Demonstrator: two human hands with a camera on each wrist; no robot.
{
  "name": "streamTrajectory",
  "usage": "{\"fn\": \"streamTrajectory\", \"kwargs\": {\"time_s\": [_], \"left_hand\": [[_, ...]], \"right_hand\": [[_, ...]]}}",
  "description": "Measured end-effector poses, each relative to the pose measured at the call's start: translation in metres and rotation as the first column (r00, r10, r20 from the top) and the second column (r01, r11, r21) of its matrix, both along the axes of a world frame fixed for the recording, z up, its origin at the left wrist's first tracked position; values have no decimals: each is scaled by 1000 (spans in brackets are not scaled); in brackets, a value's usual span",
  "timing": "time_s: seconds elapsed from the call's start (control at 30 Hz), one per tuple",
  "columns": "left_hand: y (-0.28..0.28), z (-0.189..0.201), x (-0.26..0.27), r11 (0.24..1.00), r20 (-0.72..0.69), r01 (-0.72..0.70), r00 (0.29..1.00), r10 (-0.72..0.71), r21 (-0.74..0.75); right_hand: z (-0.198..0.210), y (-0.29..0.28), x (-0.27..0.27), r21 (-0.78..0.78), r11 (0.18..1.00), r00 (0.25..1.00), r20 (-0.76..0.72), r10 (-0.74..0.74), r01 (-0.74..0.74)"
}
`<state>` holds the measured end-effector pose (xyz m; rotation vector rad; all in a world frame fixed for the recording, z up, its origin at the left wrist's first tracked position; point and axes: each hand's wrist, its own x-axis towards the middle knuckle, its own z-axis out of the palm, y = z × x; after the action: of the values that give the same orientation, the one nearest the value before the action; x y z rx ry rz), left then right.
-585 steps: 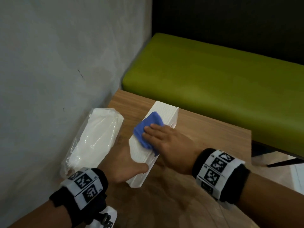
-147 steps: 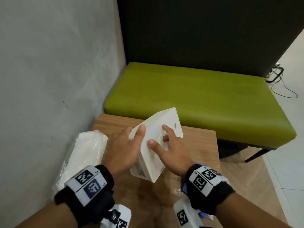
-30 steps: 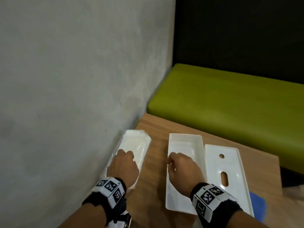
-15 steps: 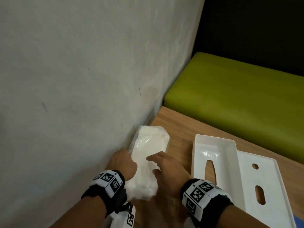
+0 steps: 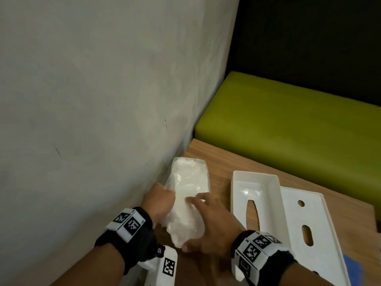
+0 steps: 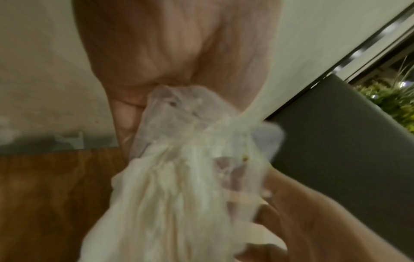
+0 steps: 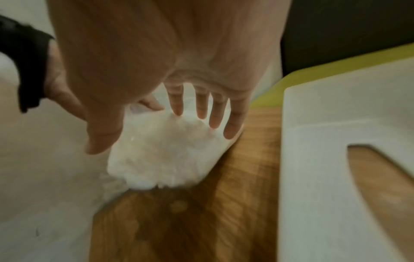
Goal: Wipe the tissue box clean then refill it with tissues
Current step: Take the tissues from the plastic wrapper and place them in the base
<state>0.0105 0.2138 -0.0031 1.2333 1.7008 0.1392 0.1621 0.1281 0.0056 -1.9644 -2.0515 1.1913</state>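
**Refill step: both hands on the tissue pack, box lying open**

The tissue pack [image 5: 188, 195] sits on the tabletop [image 5: 218, 162] hard against the wall [image 5: 103, 89], in thin clear film. The left hand [image 5: 159, 200] pinches a bunched corner of that film at the wall-side edge; the left wrist view shows the plastic gathered between its fingers. The right hand [image 5: 208, 221] lies over the near end with fingers spread and straight, thumb by the near corner, pressing rather than gripping.

The tissue box body [image 5: 255, 195] lies open side up just right of the pack, its dispensing slot showing wood through the bottom. Its flat lid [image 5: 309, 228] lies beside it, touching or nearly so. A blue cloth [image 5: 353, 271] peeks out at the lower right (wiping looks done).

Handling, my read:
- Light, soft, compressible; the stack will sag if lifted from one end.
- The film looks slick and loose, so it slides over the tissues. A pinch on film alone would likely stretch or tear it.
- Better hold: both long sides mid-length, squeezing lightly, once the film is off.
- Whether the film is already open, I can't tell.
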Motion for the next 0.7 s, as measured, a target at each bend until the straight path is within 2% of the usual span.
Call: {"fn": "streamTrajectory", "kwargs": {"time_s": [0.17,0.23,0.3,0.37,0.4,0.47,0.53,0.57,0.63,0.7], "left_hand": [[2,39,25,999,198,-50,979,52,-13],[4,50,34,999,275,-27,961,31,-18],[4,60,43,999,347,-37,937,47,-34],[0,74,50,996,391,-3,920,-33,93],[0,75,53,977,393,48,911,-128,207],[-1,74,56,879,270,251,886,-377,405],[-7,71,57,712,-14,530,807,-591,461],[-12,69,58,620,-142,630,746,-651,467],[-25,64,61,468,-295,761,621,-726,450],[-36,56,65,415,-402,805,577,-710,424]], "right_hand": [[24,-8,27,249,952,982,-104,-159,180],[31,-8,36,271,915,951,-173,-258,298],[36,-7,45,245,862,884,-275,-377,444],[41,-5,55,223,819,824,-364,-433,529],[45,-5,59,222,807,804,-408,-433,547],[54,-6,68,208,782,763,-465,-449,587],[55,-10,77,161,758,714,-501,-489,632],[53,-13,81,133,750,693,-512,-508,648],[49,-18,91,80,734,650,-536,-539,674],[47,-23,99,36,732,616,-569,-545,681]]}}
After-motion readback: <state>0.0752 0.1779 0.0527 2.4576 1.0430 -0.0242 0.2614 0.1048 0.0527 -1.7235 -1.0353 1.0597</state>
